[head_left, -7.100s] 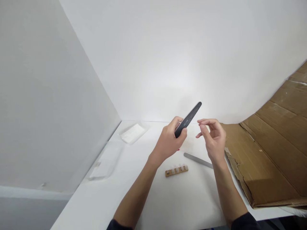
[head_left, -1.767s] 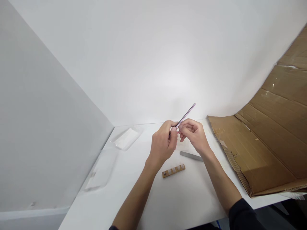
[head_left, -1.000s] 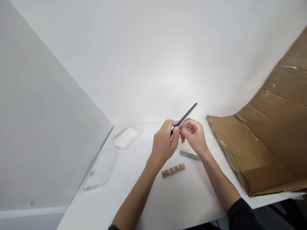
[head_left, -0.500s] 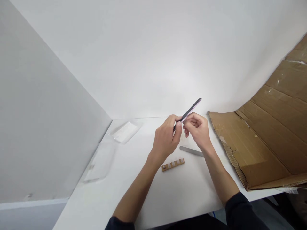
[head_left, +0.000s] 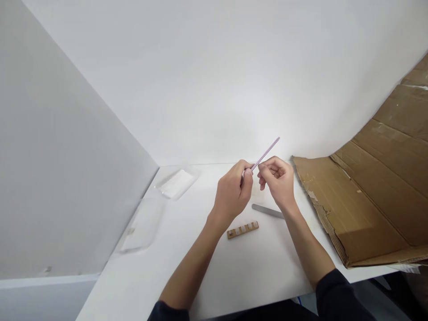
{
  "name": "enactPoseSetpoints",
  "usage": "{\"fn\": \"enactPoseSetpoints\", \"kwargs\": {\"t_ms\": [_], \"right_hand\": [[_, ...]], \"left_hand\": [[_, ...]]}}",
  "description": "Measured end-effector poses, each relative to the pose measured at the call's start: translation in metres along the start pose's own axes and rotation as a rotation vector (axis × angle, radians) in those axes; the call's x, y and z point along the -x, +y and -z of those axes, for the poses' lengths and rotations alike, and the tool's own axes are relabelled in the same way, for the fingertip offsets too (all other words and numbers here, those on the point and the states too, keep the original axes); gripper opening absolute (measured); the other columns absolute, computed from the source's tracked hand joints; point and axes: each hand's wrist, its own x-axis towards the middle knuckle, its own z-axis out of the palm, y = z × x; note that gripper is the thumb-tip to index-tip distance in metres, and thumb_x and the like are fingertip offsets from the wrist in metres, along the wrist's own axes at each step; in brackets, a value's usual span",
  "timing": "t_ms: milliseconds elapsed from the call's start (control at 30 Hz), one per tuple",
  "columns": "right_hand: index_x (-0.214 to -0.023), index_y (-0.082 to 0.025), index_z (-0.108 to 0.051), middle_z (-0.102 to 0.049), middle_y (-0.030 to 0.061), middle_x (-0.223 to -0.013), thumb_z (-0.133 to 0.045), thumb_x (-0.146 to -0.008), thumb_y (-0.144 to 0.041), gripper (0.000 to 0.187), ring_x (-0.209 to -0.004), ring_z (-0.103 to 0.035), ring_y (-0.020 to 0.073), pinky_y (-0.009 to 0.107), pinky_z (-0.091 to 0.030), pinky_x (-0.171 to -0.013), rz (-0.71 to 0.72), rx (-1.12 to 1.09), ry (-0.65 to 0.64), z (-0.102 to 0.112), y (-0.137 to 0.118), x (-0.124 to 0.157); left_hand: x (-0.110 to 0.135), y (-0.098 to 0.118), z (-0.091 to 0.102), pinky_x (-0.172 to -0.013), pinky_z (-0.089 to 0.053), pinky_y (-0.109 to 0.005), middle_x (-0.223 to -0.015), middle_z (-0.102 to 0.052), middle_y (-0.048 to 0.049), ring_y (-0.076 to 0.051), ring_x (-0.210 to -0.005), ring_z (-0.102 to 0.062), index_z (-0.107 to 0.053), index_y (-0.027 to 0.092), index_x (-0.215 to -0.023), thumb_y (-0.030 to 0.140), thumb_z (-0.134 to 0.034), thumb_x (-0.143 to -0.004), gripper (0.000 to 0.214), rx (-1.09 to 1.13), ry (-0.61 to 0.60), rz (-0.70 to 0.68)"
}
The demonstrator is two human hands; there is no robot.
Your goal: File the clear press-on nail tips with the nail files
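My left hand (head_left: 233, 191) is closed around a thin nail file (head_left: 265, 154), pinching its lower part between thumb and fingers. Seen nearly edge-on, the file shows a narrow purple-pink and dark edge and slants up to the right. Just right of it, my right hand (head_left: 278, 180) is closed in a pinch close to the file; whatever lies between those fingertips is too small to tell. On the table below lies a small brown strip (head_left: 242, 229) with several pale nail-like pieces along it. A grey file (head_left: 267, 211) lies under my right wrist, partly hidden by it.
On the left of the white table (head_left: 133, 285) lie a clear plastic packet with white contents (head_left: 179, 183) and another clear plastic package (head_left: 142, 227). A brown cardboard sheet (head_left: 377, 209) covers the right side, rising against the wall. White walls stand behind and left.
The nail file has turned in my left hand, from showing some of its dark face to nearly edge-on. My right hand has shifted slightly right. The view has moved a little.
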Motion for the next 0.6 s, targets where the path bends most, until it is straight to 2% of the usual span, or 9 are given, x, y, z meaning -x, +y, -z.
{"fn": "enactPoseSetpoints", "kwargs": {"t_ms": [233,400,600], "right_hand": [[-0.075,-0.02,-0.064,-0.067,-0.003,-0.065,-0.073,-0.089,-0.03,0.02,-0.049,-0.06,0.01,0.02,-0.053,-0.041,0.007,-0.007,-0.014,-0.0026,0.0009,0.0009],[-0.074,-0.02,-0.064,-0.066,-0.0035,-0.063,-0.073,-0.088,-0.029,0.019,-0.048,-0.06,0.01,0.02,-0.052,-0.041,-0.041,0.028,-0.083,0.0012,0.0004,-0.0002],[-0.074,-0.019,-0.066,-0.064,-0.005,-0.06,-0.073,-0.08,-0.022,0.01,-0.043,-0.057,0.0088,0.019,-0.047,-0.037,-0.121,0.008,-0.194,0.0047,-0.0018,-0.0021]], "left_hand": [[0.0006,-0.0035,-0.0013,-0.056,-0.035,-0.029,-0.068,-0.054,0.0048,-0.013,-0.054,-0.044,-0.059,0.023,-0.095,0.024,-0.041,-0.108,0.023,0.003,0.001,0.019],[0.0,-0.0036,-0.0001,-0.055,-0.034,-0.029,-0.066,-0.052,0.0056,-0.012,-0.051,-0.042,-0.062,0.022,-0.096,0.025,-0.042,-0.108,0.023,-0.016,0.005,0.025],[-0.0001,-0.0034,-0.0002,-0.057,-0.036,-0.029,-0.071,-0.06,0.0036,-0.013,-0.054,-0.047,-0.065,0.022,-0.098,0.026,-0.043,-0.106,0.023,-0.042,-0.002,0.022]]}}
